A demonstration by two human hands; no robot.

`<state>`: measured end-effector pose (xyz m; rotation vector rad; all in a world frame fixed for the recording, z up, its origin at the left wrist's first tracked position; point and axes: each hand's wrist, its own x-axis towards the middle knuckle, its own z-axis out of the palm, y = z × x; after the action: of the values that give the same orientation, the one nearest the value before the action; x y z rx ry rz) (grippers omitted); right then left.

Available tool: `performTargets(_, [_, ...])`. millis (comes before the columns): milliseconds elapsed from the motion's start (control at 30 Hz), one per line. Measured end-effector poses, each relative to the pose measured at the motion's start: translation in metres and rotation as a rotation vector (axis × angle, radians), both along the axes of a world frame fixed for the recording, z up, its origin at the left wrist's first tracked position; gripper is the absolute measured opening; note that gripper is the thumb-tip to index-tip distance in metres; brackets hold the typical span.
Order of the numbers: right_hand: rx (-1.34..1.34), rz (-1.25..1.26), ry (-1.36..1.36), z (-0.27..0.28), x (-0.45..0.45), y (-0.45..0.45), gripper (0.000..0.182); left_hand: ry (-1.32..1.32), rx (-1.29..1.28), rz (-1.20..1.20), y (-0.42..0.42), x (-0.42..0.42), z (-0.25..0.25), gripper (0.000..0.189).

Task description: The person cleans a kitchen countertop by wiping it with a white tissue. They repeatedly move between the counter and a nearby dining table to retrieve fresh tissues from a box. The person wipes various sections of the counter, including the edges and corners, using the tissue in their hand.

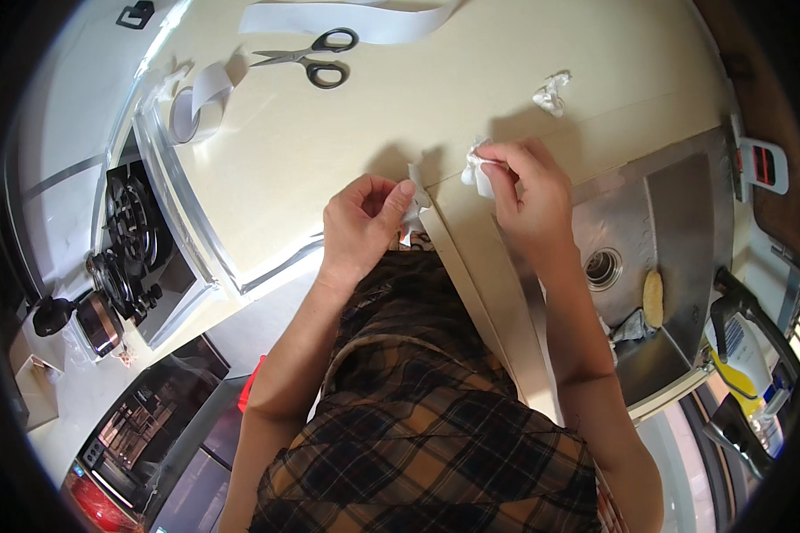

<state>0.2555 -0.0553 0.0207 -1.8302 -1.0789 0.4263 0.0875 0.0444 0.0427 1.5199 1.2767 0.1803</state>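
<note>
My left hand (pixel 368 216) pinches a small white strip (pixel 416 200), perhaps tape or tissue, between thumb and forefinger at the front edge of the cream countertop (pixel 433 86). In my right hand (pixel 535 193), thumb and forefinger grip a crumpled white tissue (pixel 475 166) above the counter, left of the sink. Another crumpled white piece (pixel 552 94) lies farther back on the countertop. Black-handled scissors (pixel 310 58) rest with their blades apart, pointing left. Behind them curls a wide white strip (pixel 353 21). A roll of white tape (pixel 185 116) stands at the left with a loose end raised.
The stainless steel sink (pixel 613 200) is at the right, holding a yellowish sponge (pixel 653 298) and a grey cloth (pixel 632 328). A black gas stove (pixel 130 213) sits left, beyond silver foil tape (pixel 193 200) along the counter edge. A black faucet (pixel 750 310) and bottles stand far right.
</note>
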Motion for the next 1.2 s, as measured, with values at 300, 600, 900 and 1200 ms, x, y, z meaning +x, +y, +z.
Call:
performTargets(300, [-0.113, -0.102, 0.225, 0.014, 0.006, -0.047, 0.013, 0.097, -0.199, -0.010, 0.010, 0.001, 0.003, 0.014])
performTargets(600, [-0.204, 0.007, 0.336, 0.013, 0.011, -0.046, 0.021, 0.090, -0.342, 0.132, 0.007, -0.010, 0.001, 0.012])
performTargets(900, [-0.219, 0.139, 0.398, 0.006, 0.007, -0.037, 0.023, 0.075, -0.356, 0.214, 0.005, -0.011, 0.001, 0.010])
performTargets(1200, [-0.176, 0.173, 0.295, 0.003, 0.000, -0.034, 0.023, 0.054, -0.324, 0.257, -0.006, -0.017, 0.001, 0.011])
